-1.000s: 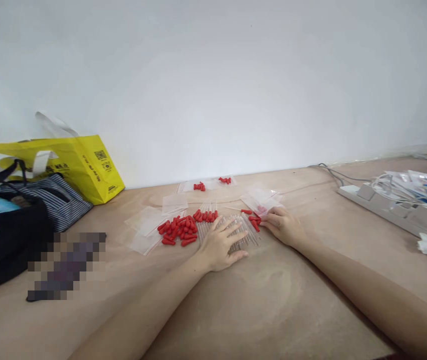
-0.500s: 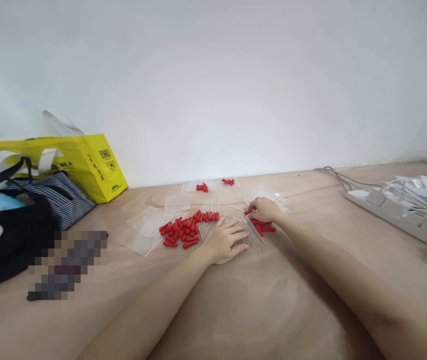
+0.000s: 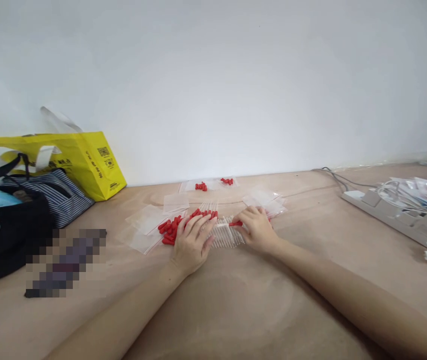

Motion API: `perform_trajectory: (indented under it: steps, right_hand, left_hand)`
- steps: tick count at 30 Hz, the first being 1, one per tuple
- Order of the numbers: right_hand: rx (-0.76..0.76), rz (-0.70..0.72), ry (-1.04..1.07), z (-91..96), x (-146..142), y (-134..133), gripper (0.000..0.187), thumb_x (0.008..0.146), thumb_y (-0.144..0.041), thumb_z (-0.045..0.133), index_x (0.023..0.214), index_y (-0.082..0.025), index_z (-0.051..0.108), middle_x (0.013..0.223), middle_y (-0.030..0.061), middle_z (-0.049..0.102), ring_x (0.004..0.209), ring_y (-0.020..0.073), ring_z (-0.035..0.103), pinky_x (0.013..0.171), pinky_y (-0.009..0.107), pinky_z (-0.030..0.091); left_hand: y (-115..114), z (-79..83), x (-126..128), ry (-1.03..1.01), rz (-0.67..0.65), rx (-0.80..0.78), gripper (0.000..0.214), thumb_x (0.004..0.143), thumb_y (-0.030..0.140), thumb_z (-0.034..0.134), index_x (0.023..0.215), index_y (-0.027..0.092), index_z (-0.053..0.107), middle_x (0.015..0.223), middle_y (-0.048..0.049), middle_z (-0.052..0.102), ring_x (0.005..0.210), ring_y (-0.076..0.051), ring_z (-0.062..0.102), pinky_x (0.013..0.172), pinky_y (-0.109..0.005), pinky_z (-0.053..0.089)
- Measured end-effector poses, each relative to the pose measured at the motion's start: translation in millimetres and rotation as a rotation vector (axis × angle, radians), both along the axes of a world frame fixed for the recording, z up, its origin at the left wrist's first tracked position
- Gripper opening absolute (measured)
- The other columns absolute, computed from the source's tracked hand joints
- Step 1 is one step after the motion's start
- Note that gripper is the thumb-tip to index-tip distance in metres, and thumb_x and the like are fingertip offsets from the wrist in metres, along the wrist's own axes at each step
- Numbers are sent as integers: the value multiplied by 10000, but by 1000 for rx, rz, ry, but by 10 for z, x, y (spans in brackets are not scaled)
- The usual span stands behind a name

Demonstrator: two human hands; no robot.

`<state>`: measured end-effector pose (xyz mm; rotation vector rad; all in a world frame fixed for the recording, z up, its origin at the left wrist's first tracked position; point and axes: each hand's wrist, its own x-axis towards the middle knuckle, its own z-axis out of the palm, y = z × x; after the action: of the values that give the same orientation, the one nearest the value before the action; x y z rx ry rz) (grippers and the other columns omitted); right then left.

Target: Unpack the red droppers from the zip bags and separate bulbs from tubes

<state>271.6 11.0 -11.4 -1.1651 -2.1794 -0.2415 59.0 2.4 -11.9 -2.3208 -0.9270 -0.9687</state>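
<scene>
My left hand (image 3: 191,245) lies palm down at the edge of a pile of red rubber bulbs (image 3: 168,229), its fingers outstretched and covering some of them. Thin clear tubes (image 3: 225,236) lie side by side between my two hands. At their right end, my right hand (image 3: 260,230) pinches a red rubber bulb (image 3: 235,223) that points left over the tubes. Beyond my left fingertips, several tubes with red bulbs on their ends (image 3: 209,206) lie in a row. More red pieces are mostly hidden behind my right hand.
Clear zip bags lie left (image 3: 143,235) and right (image 3: 268,200) of the tubes. Near the wall, a bag (image 3: 213,185) lies with red bulbs. A yellow bag (image 3: 100,160), a striped pouch (image 3: 68,192) and a black bag (image 3: 14,245) stand left; a power strip (image 3: 386,215) lies right.
My left hand has moved left, off the tubes and onto the bulb pile. My right hand has come nearer and lower, bringing a red bulb over the tubes' right side.
</scene>
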Motion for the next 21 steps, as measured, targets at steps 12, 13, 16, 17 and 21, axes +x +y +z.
perform_trajectory:
  steps: [12, 13, 16, 17, 21]
  right_hand:
    - [137, 66, 16, -251, -243, -189, 189, 809, -205, 487, 940, -253, 613, 818, 12, 632, 786, 155, 462, 787, 361, 207]
    - [138, 62, 14, -250, -242, -190, 178, 809, -212, 494, 922, -260, 622, 805, 8, 632, 780, 152, 463, 791, 364, 203]
    - [127, 50, -4, -256, -243, -196, 157, 804, -222, 510, 893, -256, 635, 763, 5, 626, 776, 150, 465, 802, 374, 196]
    - [125, 49, -8, -260, -244, -199, 153, 802, -223, 512, 886, -251, 637, 752, 4, 623, 774, 151, 465, 805, 376, 195]
    - [123, 40, -3, -270, -246, -208, 143, 798, -220, 507, 856, -241, 637, 715, 2, 610, 755, 153, 456, 806, 378, 198]
  left_hand:
    - [-8, -34, -47, 154, -17, 7, 177, 835, 210, 461, 786, 234, 630, 665, 13, 638, 682, -143, 526, 869, -419, 310]
    - [-11, -29, -44, 161, -2, 6, 185, 838, 213, 455, 766, 227, 625, 661, 9, 634, 682, -144, 523, 857, -415, 314]
    - [-37, -8, -35, 183, 42, 12, 199, 834, 202, 451, 710, 219, 606, 644, 7, 624, 683, -148, 514, 844, -423, 309]
    - [-48, 0, -31, 187, 53, 16, 199, 828, 190, 453, 698, 221, 601, 638, 9, 621, 683, -148, 511, 845, -428, 304]
    - [-80, 20, -11, 176, 69, 45, 192, 807, 161, 462, 681, 229, 590, 611, 26, 609, 681, -149, 507, 857, -449, 285]
